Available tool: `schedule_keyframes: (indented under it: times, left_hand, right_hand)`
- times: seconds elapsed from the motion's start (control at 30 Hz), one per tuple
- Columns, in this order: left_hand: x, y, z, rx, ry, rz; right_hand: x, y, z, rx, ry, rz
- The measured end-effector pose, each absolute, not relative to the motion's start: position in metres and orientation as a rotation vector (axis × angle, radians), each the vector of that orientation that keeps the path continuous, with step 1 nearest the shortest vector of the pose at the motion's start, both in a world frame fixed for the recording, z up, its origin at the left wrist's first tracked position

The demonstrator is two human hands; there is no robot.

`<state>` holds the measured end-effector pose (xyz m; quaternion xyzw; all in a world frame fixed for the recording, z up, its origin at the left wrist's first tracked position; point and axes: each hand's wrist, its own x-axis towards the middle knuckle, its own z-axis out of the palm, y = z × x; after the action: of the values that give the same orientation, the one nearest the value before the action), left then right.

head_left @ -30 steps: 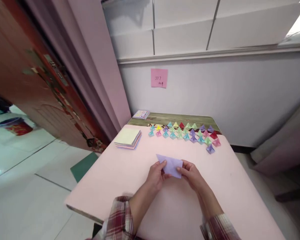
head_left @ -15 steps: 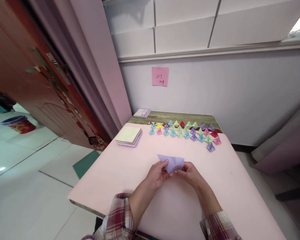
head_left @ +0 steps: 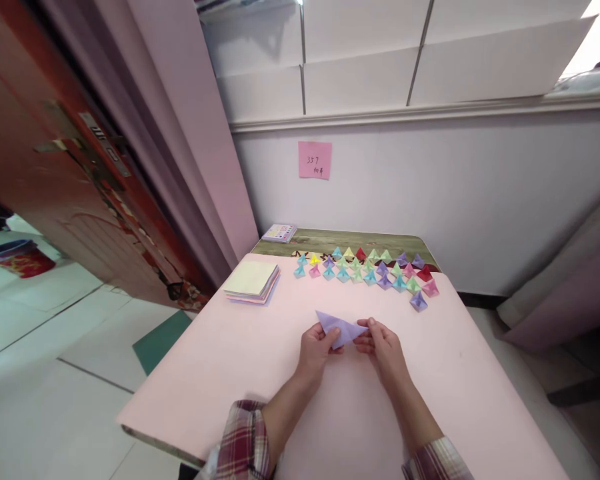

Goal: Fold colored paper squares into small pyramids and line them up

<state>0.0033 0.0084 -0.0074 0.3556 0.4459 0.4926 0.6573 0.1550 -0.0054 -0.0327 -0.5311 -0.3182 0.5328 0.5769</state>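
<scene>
A sheet of purple origami paper (head_left: 347, 329), folded into a flat triangle, is held above the pink tabletop between my hands. My left hand (head_left: 318, 347) pinches its lower left part, thumb on top and fingers underneath. At the right corner, my right hand (head_left: 380, 340) grips the paper between thumb and fingers. Beyond the hands, several small folded paper pieces in blue, green, yellow, red, pink and purple stand in rows; a purple folded piece (head_left: 419, 301) sits nearest on the right.
A stack of coloured paper squares (head_left: 251, 278) lies at the table's left. A small printed pack (head_left: 280, 232) rests at the far left corner. The pink tabletop (head_left: 220, 373) ends at a wall with a pink note (head_left: 315, 160). A red door (head_left: 90, 200) stands to the left.
The purple paper's right part has gone from a wide flap to a pointed corner. My right hand has shifted up to that corner. The view has tilted slightly.
</scene>
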Motion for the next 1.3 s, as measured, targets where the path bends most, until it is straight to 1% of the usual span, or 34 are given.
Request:
schedule_keyframes:
  times: [0.1, 0.23, 0.43, 0.63, 0.77, 0.93, 1.07, 1.17, 1.3]
  left_hand:
    - [0.006, 0.016, -0.017, 0.848, 0.978, 1.176]
    - [0.008, 0.021, -0.025, 0.849, 0.910, 1.143]
    - [0.001, 0.026, -0.024, 0.844, 0.848, 0.973]
    - [-0.003, 0.029, -0.028, 0.810, 0.854, 0.995]
    - [-0.006, 0.026, -0.027, 0.878, 0.853, 0.979]
    - [-0.012, 0.022, -0.018, 1.012, 0.782, 0.840]
    - [-0.014, 0.020, -0.013, 1.042, 0.774, 0.814]
    - [-0.013, 0.020, -0.015, 1.029, 0.842, 0.859]
    - [-0.008, 0.020, -0.017, 0.973, 0.916, 0.958]
  right_hand:
    - [0.152, -0.005, -0.031, -1.236, -0.737, 1.341]
    - [0.149, -0.002, -0.034, -1.216, -0.821, 1.300]
    - [0.152, -0.003, -0.035, -1.264, -0.867, 1.241]
    - [0.151, -0.006, -0.026, -1.214, -0.839, 1.296]
    - [0.153, -0.007, -0.022, -1.199, -0.880, 1.270]
    - [0.154, -0.008, -0.015, -1.090, -0.792, 1.547]
    - [0.155, -0.010, -0.012, -1.068, -0.790, 1.669]
    - [0.154, -0.010, -0.015, -1.047, -0.765, 1.678]
    - [0.150, -0.009, -0.020, -1.022, -0.772, 1.593]
